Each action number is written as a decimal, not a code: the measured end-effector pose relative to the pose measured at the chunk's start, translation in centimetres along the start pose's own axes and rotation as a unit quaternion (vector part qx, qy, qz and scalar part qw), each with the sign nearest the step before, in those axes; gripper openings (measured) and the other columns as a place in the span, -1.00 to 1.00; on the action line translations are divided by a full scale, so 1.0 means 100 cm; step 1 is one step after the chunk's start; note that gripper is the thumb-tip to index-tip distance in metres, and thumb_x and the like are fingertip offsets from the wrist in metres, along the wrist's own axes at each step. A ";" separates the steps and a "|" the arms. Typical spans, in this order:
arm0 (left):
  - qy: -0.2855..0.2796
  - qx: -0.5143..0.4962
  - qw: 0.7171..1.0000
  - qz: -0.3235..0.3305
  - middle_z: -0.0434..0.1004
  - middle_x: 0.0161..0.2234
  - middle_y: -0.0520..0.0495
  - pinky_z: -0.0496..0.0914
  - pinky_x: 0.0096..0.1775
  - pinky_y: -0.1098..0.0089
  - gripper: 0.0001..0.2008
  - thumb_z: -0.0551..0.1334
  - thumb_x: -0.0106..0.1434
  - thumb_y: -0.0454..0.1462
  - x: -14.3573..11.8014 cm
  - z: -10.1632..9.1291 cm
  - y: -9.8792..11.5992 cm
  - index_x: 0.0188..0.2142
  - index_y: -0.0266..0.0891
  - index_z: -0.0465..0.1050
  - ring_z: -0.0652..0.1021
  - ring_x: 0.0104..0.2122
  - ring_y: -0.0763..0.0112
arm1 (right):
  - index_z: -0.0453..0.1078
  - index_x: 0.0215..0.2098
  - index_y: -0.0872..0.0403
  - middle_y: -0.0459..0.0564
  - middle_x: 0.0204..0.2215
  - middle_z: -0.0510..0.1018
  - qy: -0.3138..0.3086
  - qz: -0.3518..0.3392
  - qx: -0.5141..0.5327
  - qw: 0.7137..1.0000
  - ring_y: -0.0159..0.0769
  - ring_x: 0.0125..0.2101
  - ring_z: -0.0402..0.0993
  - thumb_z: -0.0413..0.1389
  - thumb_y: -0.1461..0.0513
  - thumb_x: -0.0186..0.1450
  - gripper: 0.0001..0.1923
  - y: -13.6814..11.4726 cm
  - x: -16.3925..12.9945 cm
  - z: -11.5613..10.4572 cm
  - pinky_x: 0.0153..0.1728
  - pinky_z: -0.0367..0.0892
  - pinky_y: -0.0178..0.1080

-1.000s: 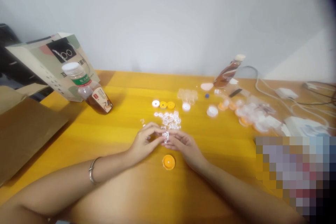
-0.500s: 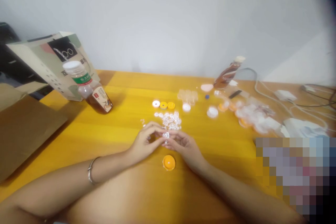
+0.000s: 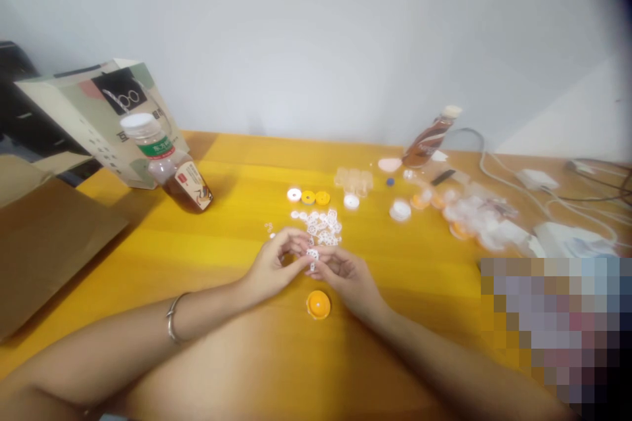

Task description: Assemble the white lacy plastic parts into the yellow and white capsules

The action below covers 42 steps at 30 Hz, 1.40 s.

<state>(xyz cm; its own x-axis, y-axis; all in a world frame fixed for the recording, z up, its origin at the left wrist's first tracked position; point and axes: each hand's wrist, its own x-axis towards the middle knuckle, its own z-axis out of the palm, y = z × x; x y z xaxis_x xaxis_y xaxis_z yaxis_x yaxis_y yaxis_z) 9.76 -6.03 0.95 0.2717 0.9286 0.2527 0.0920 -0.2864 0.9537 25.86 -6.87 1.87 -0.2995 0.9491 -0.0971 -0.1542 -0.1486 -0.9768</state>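
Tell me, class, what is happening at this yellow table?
A person's left hand and right hand meet over the yellow table, pinching a small white piece between their fingertips. A heap of white pieces lies just beyond, and an orange cap sits just below the hands.

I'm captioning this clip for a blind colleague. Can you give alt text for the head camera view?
Over a yellow wooden table, the left hand and right hand together pinch a small white plastic piece. A pile of white pieces lies just beyond, and an orange cap just before them.
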 end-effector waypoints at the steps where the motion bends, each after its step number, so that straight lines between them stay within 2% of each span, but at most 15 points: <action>1: 0.004 0.002 1.000 0.001 0.39 -0.33 -0.05 0.38 -0.23 0.43 -0.77 0.22 0.16 -0.30 0.000 0.000 0.000 -0.18 -0.27 0.26 0.45 -0.33 0.48 | 0.45 -0.31 0.06 -0.10 -0.48 0.57 -0.001 -0.003 -0.002 1.000 -0.33 -0.45 0.54 0.23 0.12 0.05 -0.74 0.000 0.000 0.000 -0.24 0.47 -0.15; 6: 0.010 0.019 1.000 0.003 0.40 -0.36 -0.05 0.38 -0.25 0.45 -0.81 0.22 0.16 -0.29 -0.001 0.000 0.001 -0.23 -0.28 0.30 0.46 -0.35 0.49 | 0.46 -0.34 0.07 -0.10 -0.48 0.56 -0.013 -0.011 -0.013 1.000 -0.34 -0.47 0.52 0.22 0.12 0.06 -0.76 0.000 0.001 -0.001 -0.25 0.46 -0.16; 11: 0.008 0.019 1.000 0.003 0.42 -0.35 -0.05 0.37 -0.23 0.44 -0.76 0.21 0.17 -0.27 0.001 -0.001 -0.004 -0.17 -0.28 0.32 0.47 -0.33 0.47 | 0.40 -0.25 0.05 -0.11 -0.46 0.52 -0.030 -0.009 -0.033 0.999 -0.36 -0.46 0.49 0.16 0.11 0.12 -0.74 0.004 0.000 -0.001 -0.25 0.42 -0.17; 13: 0.014 0.030 0.999 0.009 0.43 -0.32 -0.07 0.37 -0.21 0.42 -0.74 0.21 0.17 -0.27 0.002 -0.002 -0.005 -0.13 -0.28 0.34 0.47 -0.32 0.45 | 0.31 -0.14 0.02 -0.09 -0.40 0.48 -0.015 -0.034 -0.059 0.998 -0.35 -0.43 0.47 0.10 0.12 0.17 -0.70 0.005 -0.005 -0.001 -0.29 0.41 -0.19; 15: 0.026 0.053 0.998 0.026 0.42 -0.30 -0.08 0.36 -0.20 0.42 -0.75 0.20 0.18 -0.27 0.003 -0.005 -0.004 -0.14 -0.27 0.38 0.46 -0.31 0.45 | 0.19 -0.07 -0.01 -0.05 -0.33 0.42 0.024 -0.097 -0.122 0.988 -0.33 -0.40 0.43 0.06 0.16 0.19 -0.66 0.004 -0.011 -0.004 -0.35 0.38 -0.21; 17: 0.033 0.079 0.995 0.046 0.40 -0.30 -0.08 0.36 -0.22 0.42 -0.80 0.19 0.18 -0.27 0.002 -0.007 -0.001 -0.18 -0.26 0.42 0.45 -0.31 0.45 | 0.16 -0.12 -0.01 -0.03 -0.32 0.35 0.041 -0.184 -0.228 0.955 -0.30 -0.37 0.35 0.09 0.21 0.13 -0.65 0.001 -0.018 -0.008 -0.35 0.32 -0.22; 19: 0.033 0.096 0.992 0.070 0.39 -0.31 -0.08 0.35 -0.24 0.43 -0.84 0.18 0.19 -0.28 0.001 -0.009 0.003 -0.22 -0.25 0.43 0.43 -0.31 0.44 | 0.16 -0.22 0.00 -0.04 -0.35 0.31 -0.019 -0.250 -0.332 0.909 -0.26 -0.36 0.30 0.17 0.22 0.01 -0.61 -0.002 -0.022 -0.012 -0.33 0.28 -0.20; 22: 0.037 0.087 0.991 0.095 0.40 -0.29 -0.09 0.34 -0.22 0.42 -0.86 0.16 0.20 -0.29 -0.001 -0.010 0.007 -0.23 -0.25 0.40 0.43 -0.30 0.43 | 0.13 -0.24 0.02 -0.03 -0.35 0.31 -0.125 -0.272 -0.428 0.852 -0.23 -0.35 0.28 0.22 0.19 -0.10 -0.51 -0.004 -0.024 -0.015 -0.33 0.25 -0.20; 24: 0.040 0.074 0.992 0.097 0.41 -0.28 -0.10 0.34 -0.21 0.40 -0.86 0.14 0.22 -0.29 -0.003 -0.010 0.007 -0.22 -0.26 0.37 0.44 -0.29 0.42 | 0.13 -0.24 0.04 -0.04 -0.35 0.32 -0.143 -0.254 -0.462 0.837 -0.25 -0.37 0.27 0.20 0.20 -0.07 -0.54 -0.004 -0.022 -0.015 -0.34 0.24 -0.22; 28: 0.029 0.088 0.988 0.126 0.43 -0.30 -0.11 0.36 -0.22 0.37 -0.87 0.14 0.21 -0.31 -0.007 -0.010 0.006 -0.22 -0.26 0.36 0.45 -0.30 0.40 | 0.15 -0.33 0.04 -0.09 -0.42 0.32 -0.136 -0.220 -0.481 0.838 -0.33 -0.44 0.26 0.13 0.27 0.01 -0.71 -0.001 -0.018 -0.013 -0.39 0.22 -0.27; 33: -0.091 0.114 0.967 0.211 0.46 -0.28 -0.15 0.38 -0.18 0.32 -0.83 0.11 0.21 -0.38 -0.010 -0.010 0.013 -0.18 -0.28 0.36 0.47 -0.25 0.38 | 0.18 -0.34 0.06 -0.07 -0.42 0.33 -0.138 -0.209 -0.467 0.848 -0.32 -0.42 0.26 0.15 0.23 0.09 -0.77 0.004 -0.011 -0.016 -0.40 0.22 -0.28; 35: -0.116 0.119 0.963 0.212 0.46 -0.27 -0.17 0.38 -0.18 0.33 -0.81 0.12 0.21 -0.40 -0.010 -0.008 0.015 -0.16 -0.29 0.36 0.47 -0.24 0.38 | 0.19 -0.34 0.06 -0.08 -0.44 0.32 -0.138 -0.198 -0.467 0.851 -0.32 -0.43 0.25 0.16 0.20 0.11 -0.77 0.006 -0.009 -0.017 -0.42 0.21 -0.28; 42: -0.149 0.135 0.956 0.213 0.48 -0.27 -0.18 0.41 -0.20 0.37 -0.83 0.14 0.21 -0.36 -0.009 -0.006 0.011 -0.18 -0.28 0.38 0.50 -0.24 0.39 | 0.15 -0.43 0.06 -0.12 -0.49 0.29 -0.115 -0.207 -0.459 0.856 -0.36 -0.47 0.22 0.16 0.17 0.12 -0.76 0.013 -0.007 -0.018 -0.49 0.16 -0.32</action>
<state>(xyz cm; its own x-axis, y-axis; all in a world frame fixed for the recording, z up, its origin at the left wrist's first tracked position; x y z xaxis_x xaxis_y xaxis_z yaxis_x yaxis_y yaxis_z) 9.03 -7.06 1.85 0.5963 0.6179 0.5125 0.1457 -0.7111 0.6879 27.59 -7.24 0.35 -0.5922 0.7723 0.2300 0.4815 0.5680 -0.6675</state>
